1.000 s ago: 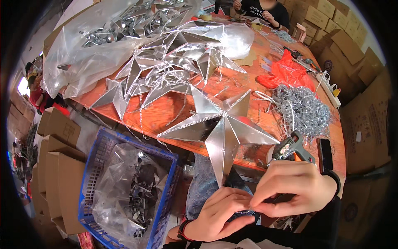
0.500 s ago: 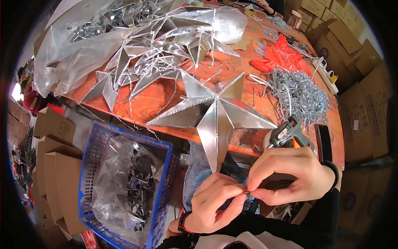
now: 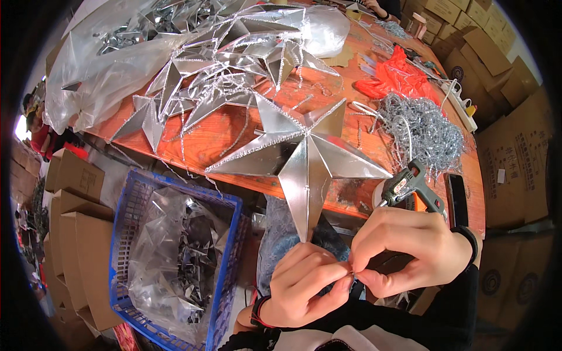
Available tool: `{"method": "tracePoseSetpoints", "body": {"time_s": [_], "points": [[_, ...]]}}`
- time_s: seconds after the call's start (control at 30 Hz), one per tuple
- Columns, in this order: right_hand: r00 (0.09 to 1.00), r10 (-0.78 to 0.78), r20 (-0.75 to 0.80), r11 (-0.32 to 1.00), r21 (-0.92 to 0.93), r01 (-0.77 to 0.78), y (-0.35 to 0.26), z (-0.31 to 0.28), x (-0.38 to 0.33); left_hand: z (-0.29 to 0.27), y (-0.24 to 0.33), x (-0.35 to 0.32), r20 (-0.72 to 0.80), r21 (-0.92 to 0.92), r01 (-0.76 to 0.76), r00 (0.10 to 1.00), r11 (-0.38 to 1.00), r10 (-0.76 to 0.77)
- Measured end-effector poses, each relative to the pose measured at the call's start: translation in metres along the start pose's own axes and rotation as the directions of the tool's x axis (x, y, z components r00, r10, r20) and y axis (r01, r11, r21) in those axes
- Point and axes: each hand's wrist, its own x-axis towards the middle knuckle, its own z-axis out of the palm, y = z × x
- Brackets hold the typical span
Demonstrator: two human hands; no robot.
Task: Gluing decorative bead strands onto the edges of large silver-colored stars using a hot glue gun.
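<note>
My left hand and my right hand meet fingertip to fingertip over my lap, both closed in a pinch. Between them is something tiny that I cannot make out. Just beyond my left hand, a large silver star lies on the table's near edge, one point hanging over it. Sparkly silver trim lines some of its ridges. A grey-green hot glue gun rests right beyond my right hand, beside a dark phone. Behind it sits a tangled heap of silver tinsel cord.
More silver stars and a clear plastic bag cover the far left of the wooden table. A red plastic bag lies at the right. Left below stands a blue crate of silver pieces. Cardboard boxes line the right.
My hands stay pinched together, with only a slight shift of the fingers. The view has tilted a little; the star and the other things lie as before.
</note>
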Motion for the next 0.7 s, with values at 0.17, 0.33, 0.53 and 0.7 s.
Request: {"method": "tracePoseSetpoints", "body": {"time_s": [0.17, 0.33, 0.53, 0.7], "points": [[1.000, -0.017, -0.008, 1.000, -0.021, 0.016, -0.001, 0.003, 0.001, -0.002, 0.001, 0.001, 0.018, 0.000, 0.006, 1.000, 1.000, -0.005], [0.999, 0.026, 0.035, 0.997, -0.069, -0.023, -0.006, -0.003, 0.006, -0.006, 0.002, 0.002, 0.083, -0.069, 0.044, 0.996, 0.997, -0.038], [0.986, 0.164, -0.030, 0.979, -0.114, -0.166, -0.018, -0.016, 0.021, -0.015, 0.002, -0.006, 0.223, -0.198, 0.139, 0.970, 0.970, -0.093], [0.988, 0.151, -0.026, 0.956, -0.250, -0.153, -0.012, -0.034, 0.054, -0.033, 0.008, -0.020, 0.255, -0.146, 0.235, 0.948, 0.961, -0.192]]}}
